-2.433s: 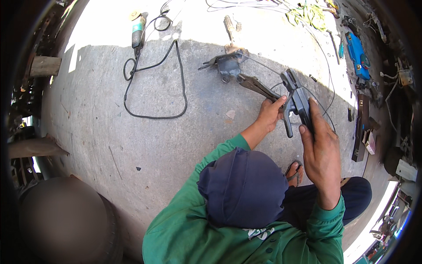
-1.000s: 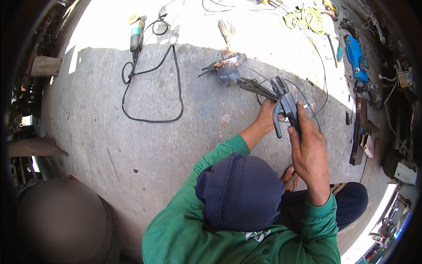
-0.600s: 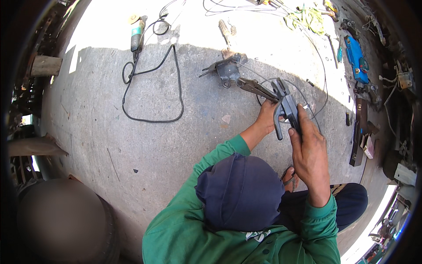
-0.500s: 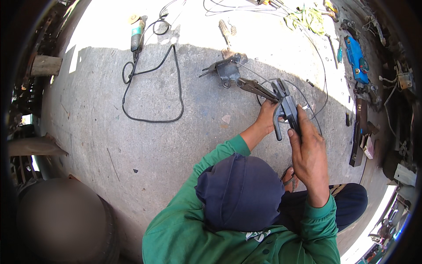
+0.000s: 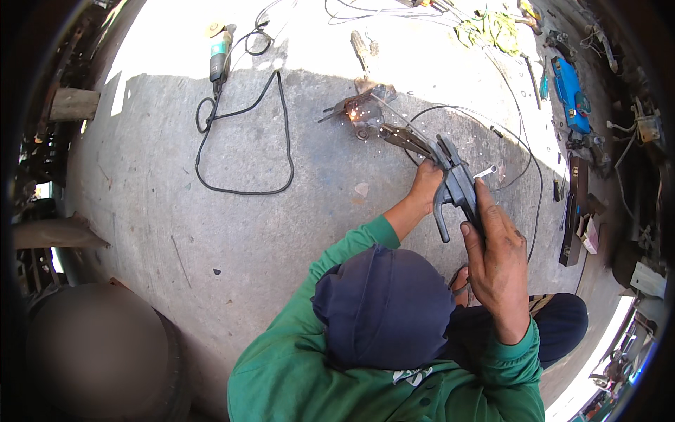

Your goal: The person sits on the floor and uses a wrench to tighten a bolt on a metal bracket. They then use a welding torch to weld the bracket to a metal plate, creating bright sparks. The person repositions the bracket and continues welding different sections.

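Note:
My right hand (image 5: 500, 257), in a green sleeve, is closed around a black welding electrode holder (image 5: 458, 184). A thin welding rod (image 5: 402, 117) runs from its jaws to a dark metal bracket (image 5: 362, 125) on the concrete, where an orange glow and scattered sparks show. My left hand (image 5: 425, 186) grips the handle end of pliers (image 5: 406, 141), whose jaws reach the bracket's right side; whether they clamp it I cannot tell. The holder hides part of the left fingers. A small wrench (image 5: 486, 171) lies beside the right fingertips.
A dark blue cap (image 5: 383, 306) covers the lower middle. An angle grinder (image 5: 219, 60) with a looped black cord (image 5: 288, 141) lies at far left. A brush-like tool (image 5: 361, 50) lies beyond the bracket. At right are a blue case (image 5: 569, 95) and a long brown box (image 5: 574, 211).
Sparks and a glow have appeared at the bracket. My right hand and the electrode holder have shifted slightly down. The cable on the right has moved, and the wrench shows more fully.

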A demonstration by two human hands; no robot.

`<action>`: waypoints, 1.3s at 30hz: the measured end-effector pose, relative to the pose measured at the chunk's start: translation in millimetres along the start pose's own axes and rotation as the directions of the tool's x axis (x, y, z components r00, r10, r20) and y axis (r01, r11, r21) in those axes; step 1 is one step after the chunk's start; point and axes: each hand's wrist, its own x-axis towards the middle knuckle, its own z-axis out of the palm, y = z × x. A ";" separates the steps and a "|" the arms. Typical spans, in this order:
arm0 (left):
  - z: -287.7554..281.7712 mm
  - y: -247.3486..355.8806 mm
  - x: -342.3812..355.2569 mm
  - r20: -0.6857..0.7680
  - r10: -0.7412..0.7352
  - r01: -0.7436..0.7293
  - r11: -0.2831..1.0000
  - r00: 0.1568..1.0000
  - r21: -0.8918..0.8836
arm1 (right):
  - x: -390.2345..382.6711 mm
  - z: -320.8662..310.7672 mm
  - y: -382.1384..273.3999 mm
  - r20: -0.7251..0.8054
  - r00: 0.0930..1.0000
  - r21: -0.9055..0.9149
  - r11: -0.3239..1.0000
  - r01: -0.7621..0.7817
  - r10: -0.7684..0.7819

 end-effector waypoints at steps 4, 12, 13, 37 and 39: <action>6.1 -5.1 4.3 -0.002 0.007 -0.007 0.999 1.000 -0.042 | -2.0 0.2 7.5 -0.057 0.998 0.024 1.000 -0.018 0.019; -14.1 -14.6 15.0 -0.036 -0.035 0.037 0.997 0.999 0.064 | -6.8 -6.0 13.0 -0.139 0.990 0.067 0.997 0.030 -0.020; -12.7 -14.7 15.2 -0.041 -0.015 0.018 0.998 0.999 0.059 | -7.1 -10.6 13.9 -0.146 0.989 0.084 0.996 0.020 -0.008; -6.8 -13.1 9.3 0.045 0.073 -0.076 0.993 0.996 0.088 | 14.7 15.4 22.6 -0.070 0.997 0.018 1.000 -0.023 0.024; -8.3 -13.7 10.7 0.015 0.069 -0.070 0.997 0.997 0.030 | 13.6 14.6 22.5 -0.060 0.998 -0.005 1.000 -0.018 0.018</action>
